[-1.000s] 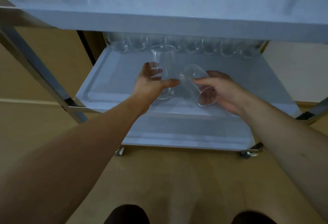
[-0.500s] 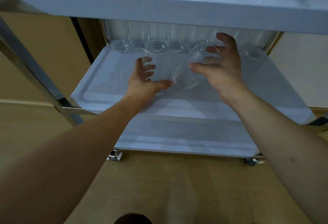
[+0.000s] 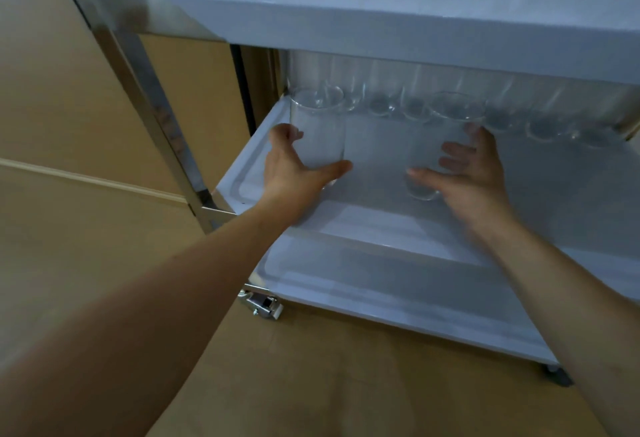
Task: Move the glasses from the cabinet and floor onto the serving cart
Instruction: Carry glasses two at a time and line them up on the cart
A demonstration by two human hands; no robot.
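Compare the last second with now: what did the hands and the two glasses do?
The right hand turned its tilted glass upright and moved it rightwards, away from the left hand's glass. Both went deeper over the middle shelf. Both grips held; the back row of glasses stayed.

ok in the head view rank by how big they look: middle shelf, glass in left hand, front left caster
1. middle shelf
2. glass in left hand
3. front left caster, though it sits nearer the camera, so only apparent size
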